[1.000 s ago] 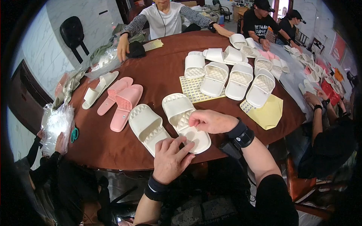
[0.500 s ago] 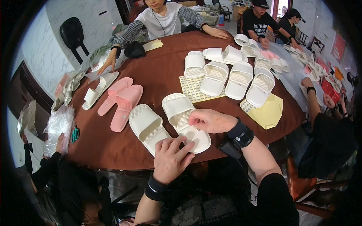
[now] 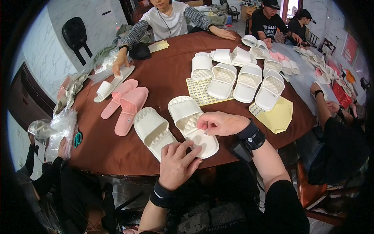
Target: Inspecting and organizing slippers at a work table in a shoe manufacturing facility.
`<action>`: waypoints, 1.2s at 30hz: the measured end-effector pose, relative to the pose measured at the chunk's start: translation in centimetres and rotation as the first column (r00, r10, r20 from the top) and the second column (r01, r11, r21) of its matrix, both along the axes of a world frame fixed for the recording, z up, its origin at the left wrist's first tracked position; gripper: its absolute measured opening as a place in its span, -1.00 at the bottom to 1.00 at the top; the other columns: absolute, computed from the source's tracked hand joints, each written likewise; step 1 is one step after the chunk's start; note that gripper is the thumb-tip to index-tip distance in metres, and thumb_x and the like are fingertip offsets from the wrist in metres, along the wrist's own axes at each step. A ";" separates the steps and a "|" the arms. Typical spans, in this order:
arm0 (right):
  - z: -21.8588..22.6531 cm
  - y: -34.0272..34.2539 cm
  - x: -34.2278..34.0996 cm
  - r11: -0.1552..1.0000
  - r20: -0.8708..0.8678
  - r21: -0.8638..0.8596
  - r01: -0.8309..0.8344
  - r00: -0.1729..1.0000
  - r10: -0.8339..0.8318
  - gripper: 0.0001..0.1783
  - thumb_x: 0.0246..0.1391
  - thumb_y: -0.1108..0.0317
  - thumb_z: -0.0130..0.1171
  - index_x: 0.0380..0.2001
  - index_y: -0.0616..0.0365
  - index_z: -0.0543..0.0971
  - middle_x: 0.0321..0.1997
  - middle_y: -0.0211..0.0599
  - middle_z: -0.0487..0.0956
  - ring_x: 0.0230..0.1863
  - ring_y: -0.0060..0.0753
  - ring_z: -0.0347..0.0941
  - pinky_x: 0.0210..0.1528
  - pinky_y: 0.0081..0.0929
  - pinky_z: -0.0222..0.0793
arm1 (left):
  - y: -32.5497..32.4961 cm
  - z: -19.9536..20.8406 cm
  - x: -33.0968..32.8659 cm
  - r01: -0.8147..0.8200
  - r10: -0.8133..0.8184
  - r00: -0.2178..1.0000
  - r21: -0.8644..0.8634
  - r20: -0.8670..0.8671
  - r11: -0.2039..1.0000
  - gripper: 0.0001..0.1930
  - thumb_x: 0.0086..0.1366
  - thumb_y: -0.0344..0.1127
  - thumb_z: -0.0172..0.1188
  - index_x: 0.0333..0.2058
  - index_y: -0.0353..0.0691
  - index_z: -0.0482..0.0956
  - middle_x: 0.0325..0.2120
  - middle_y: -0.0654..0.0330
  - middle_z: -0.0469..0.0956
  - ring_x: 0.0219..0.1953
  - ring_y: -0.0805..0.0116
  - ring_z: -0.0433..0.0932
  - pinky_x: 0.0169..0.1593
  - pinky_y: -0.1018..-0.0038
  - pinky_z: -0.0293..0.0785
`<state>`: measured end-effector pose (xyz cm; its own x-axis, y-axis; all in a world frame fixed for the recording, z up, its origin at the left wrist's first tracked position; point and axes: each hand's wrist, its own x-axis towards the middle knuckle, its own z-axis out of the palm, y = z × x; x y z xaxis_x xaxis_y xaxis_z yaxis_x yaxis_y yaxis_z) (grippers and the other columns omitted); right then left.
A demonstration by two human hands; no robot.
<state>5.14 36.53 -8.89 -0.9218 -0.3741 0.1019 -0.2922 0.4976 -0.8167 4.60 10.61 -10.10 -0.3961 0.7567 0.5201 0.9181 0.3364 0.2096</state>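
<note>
The scene is lit evenly and fairly brightly from above, and only soft, short shadows are cast beneath the slippers on the brown tabletop. No harsh glare is seen; a mild sheen is carried by the clear plastic bags at the left. The centre is rendered sharply. Straight edges are bent toward the rim, where the picture is darkened into a black vignette.
</note>
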 end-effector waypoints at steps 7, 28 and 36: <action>0.0 -0.9 -0.1 0.999 -0.010 0.041 0.019 1.000 -0.019 -0.75 0.09 0.48 0.15 -0.14 0.24 0.49 -0.26 -0.31 0.52 -0.22 -0.45 0.46 -0.11 -0.48 0.43 | -0.9 0.2 -0.1 0.035 -0.035 0.999 0.018 0.008 0.999 -0.60 0.05 -0.23 0.39 -0.08 -0.02 0.63 -0.02 0.24 0.51 -0.05 0.17 0.45 0.05 0.25 0.31; 4.1 -2.4 -4.6 0.934 -0.475 0.268 0.235 0.876 -0.084 -0.62 0.07 0.30 0.17 -0.07 0.29 0.48 -0.04 0.00 0.49 0.06 0.04 0.41 0.11 -0.19 0.33 | -9.0 0.5 -13.2 -0.186 0.049 0.787 0.161 0.615 0.969 -0.39 0.22 -0.31 0.34 0.19 -0.38 0.35 -0.25 0.17 0.50 -0.30 0.43 0.45 -0.20 0.47 0.47; 3.4 -0.9 -8.3 0.926 -0.095 0.358 0.122 0.991 -0.094 -0.29 -0.01 -0.03 0.28 0.07 0.30 0.50 0.00 0.13 0.57 0.02 0.06 0.52 0.07 -0.27 0.41 | -9.8 0.1 -10.3 -0.323 0.230 0.783 0.063 0.578 0.944 -0.31 0.12 -0.15 0.46 0.12 -0.44 0.41 -0.26 0.11 0.45 -0.43 0.44 0.41 -0.31 0.49 0.45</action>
<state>-3.19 35.66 -5.49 -0.9537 -0.2967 0.0484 -0.2730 0.7874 -0.5527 -5.69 0.80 -10.00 -0.8312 0.5007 0.2417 0.4986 0.4789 0.7226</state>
